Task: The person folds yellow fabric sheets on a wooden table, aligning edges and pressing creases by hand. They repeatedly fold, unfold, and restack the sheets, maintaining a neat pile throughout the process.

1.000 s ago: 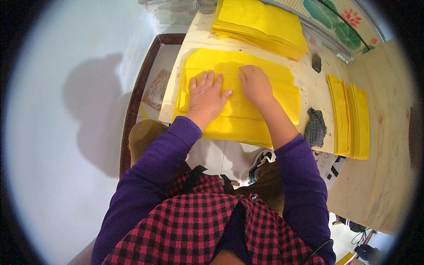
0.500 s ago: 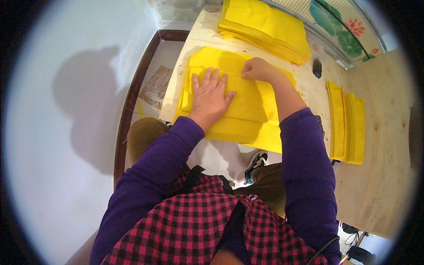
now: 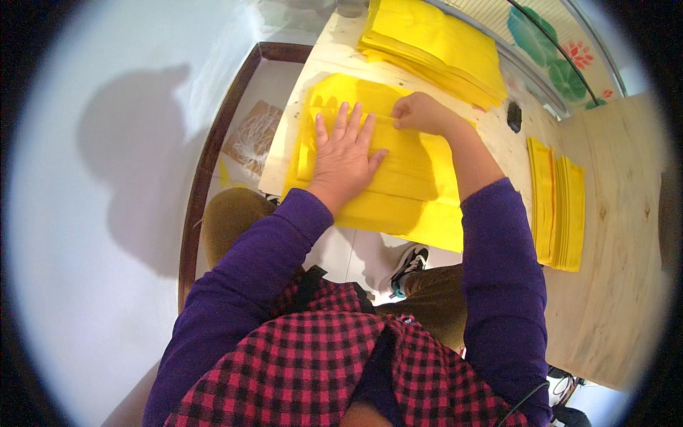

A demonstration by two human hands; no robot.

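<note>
A folded piece of yellow cloth (image 3: 398, 206) lies flat before me, with crease lines running across it and its near edge at the table's front. My left hand (image 3: 346, 155) rests palm down on its left half, fingers stretched and slightly spread. Farther right, my right hand (image 3: 425, 114) is curled, thumb and fingertips pinched together at a crease of the same cloth. Its knuckles partly hide what the fingertips grip. Shadow covers the middle of the cloth.
Behind it lies a thick stack of folded yellow cloth (image 3: 434, 46). At the right are upright-looking yellow bundles (image 3: 558, 206) beside a wooden panel (image 3: 612, 235). A small black object (image 3: 514, 116) sits on the wooden table (image 3: 284, 149). White threads (image 3: 257, 139) lie on the floor left.
My left hand has slid slightly away from me over the cloth. The right hand stays pinched at nearly the same place. The whole view has shifted a little.
</note>
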